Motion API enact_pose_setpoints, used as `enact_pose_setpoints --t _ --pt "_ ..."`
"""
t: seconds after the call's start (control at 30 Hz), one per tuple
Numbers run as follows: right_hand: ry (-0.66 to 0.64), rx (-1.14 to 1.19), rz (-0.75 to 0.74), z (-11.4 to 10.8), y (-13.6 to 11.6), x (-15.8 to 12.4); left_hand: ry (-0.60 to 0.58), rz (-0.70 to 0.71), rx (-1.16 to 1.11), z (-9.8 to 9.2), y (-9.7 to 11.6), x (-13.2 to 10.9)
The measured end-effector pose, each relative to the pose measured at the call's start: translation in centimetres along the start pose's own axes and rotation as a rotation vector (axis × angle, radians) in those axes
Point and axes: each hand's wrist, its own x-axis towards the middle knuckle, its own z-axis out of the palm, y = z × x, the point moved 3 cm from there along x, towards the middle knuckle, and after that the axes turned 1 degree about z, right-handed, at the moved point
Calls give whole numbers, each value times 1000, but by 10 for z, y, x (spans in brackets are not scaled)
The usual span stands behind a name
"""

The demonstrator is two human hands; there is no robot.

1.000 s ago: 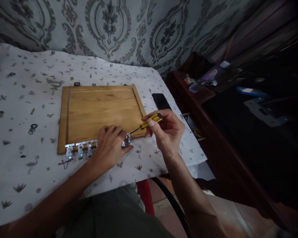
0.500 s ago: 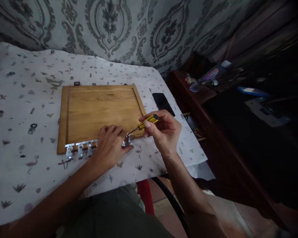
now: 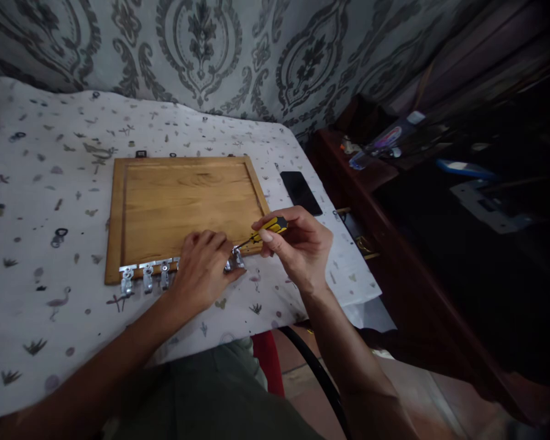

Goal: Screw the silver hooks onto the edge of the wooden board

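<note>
Head view: right hand [image 3: 306, 252] closes in pinch on yellow-black screwdriver [image 3: 275, 227], tip at metal clip [image 3: 239, 260] on near edge of wooden panel [image 3: 187, 201]; left hand [image 3: 203, 267] half-curled over same edge, grip unclear.

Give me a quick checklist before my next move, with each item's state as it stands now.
1. Screwdriver gripped in the right hand: ok.
2. Tip down at the right end of the row of metal clips: ok.
3. Tip seated in a screw: cannot tell, too small to see.
4. Left hand on the board's near edge: ok.
5. Clips beneath that hand lined up: cannot tell, hidden.
6. Phone apart from the board: ok, on the tablecloth to its right.
</note>
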Motion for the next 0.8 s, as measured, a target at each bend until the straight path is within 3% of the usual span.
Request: enact_pose_setpoints --t 0.27,0.43,0.53,0.8 --pt "-152 1 -5 -2 1 2 -14 3 4 -1 0 1" --pt "-71 12 -32 0 -2 3 -10 -3 -12 0 0 0" --pt "-33 -12 24 1 -1 2 -8 -2 -21 0 -1 0" --pt "-165 4 48 -2 0 3 -14 0 -30 -1 0 1"
